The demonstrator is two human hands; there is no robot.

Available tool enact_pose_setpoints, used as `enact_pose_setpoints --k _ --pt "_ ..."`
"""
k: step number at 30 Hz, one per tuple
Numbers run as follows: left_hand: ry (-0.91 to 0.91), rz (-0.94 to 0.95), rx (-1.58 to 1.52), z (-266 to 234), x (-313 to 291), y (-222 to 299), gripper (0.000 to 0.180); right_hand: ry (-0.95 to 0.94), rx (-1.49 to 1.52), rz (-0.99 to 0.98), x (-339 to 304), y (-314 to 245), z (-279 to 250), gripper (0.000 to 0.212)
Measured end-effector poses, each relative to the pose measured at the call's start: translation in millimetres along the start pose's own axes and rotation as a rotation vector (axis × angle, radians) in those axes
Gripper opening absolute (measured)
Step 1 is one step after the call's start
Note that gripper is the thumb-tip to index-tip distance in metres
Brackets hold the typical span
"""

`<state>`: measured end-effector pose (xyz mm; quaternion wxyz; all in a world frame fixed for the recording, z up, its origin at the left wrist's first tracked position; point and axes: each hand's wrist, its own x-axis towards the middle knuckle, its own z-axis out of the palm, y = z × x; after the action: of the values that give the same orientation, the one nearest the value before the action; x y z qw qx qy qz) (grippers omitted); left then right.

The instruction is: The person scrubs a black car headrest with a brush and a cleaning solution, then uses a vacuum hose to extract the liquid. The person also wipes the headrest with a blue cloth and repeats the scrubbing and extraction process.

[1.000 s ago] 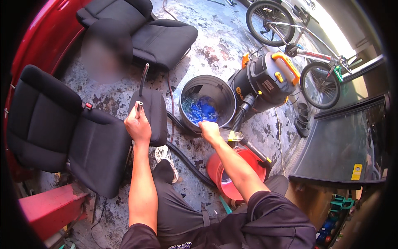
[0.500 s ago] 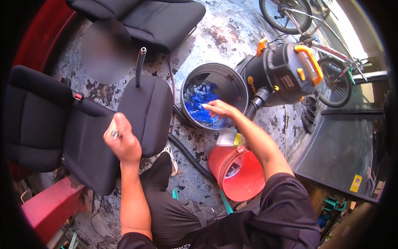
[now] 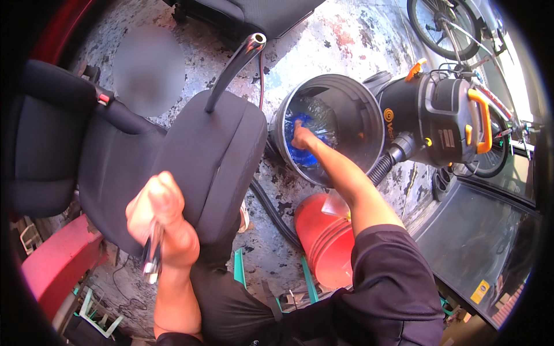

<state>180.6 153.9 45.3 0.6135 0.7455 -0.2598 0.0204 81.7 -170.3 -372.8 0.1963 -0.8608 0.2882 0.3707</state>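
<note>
My left hand (image 3: pixel 161 213) is closed around one shiny metal post of a black padded headrest (image 3: pixel 222 155). The post's end sticks out below the fist. The headrest's other post (image 3: pixel 236 69) points up and away, its hollow end showing. My right hand (image 3: pixel 303 137) reaches down into a big dark bucket (image 3: pixel 375 124) and grips a blue cloth (image 3: pixel 303 157) in the water at its left side. The fingertips are partly lost in the blue.
Behind the headrest lies a black car seat (image 3: pixel 109 150). A black and orange shop vacuum (image 3: pixel 444 115) stands right of the bucket, its hose (image 3: pixel 271 210) running along the floor. Nearer me are a tipped red bucket (image 3: pixel 326 248) and a glass panel (image 3: pixel 473 230). A bicycle (image 3: pixel 447 26) stands far right.
The headrest has come up closer and turned, with the left fist lower and its post now pointing down. My right hand has gone deeper into the bucket, onto the blue cloth.
</note>
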Motion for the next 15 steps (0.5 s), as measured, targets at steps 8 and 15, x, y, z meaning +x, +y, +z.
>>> enact_pose_setpoints --k 8,15 --pt "0.033 0.020 -0.106 14.1 -3.8 3.8 0.048 0.356 0.357 0.193 -178.1 -13.7 -93.7 0.048" --pt "0.017 0.145 -0.119 27.4 -15.9 26.9 0.044 0.527 1.318 -0.190 -237.9 51.3 -115.5 0.027"
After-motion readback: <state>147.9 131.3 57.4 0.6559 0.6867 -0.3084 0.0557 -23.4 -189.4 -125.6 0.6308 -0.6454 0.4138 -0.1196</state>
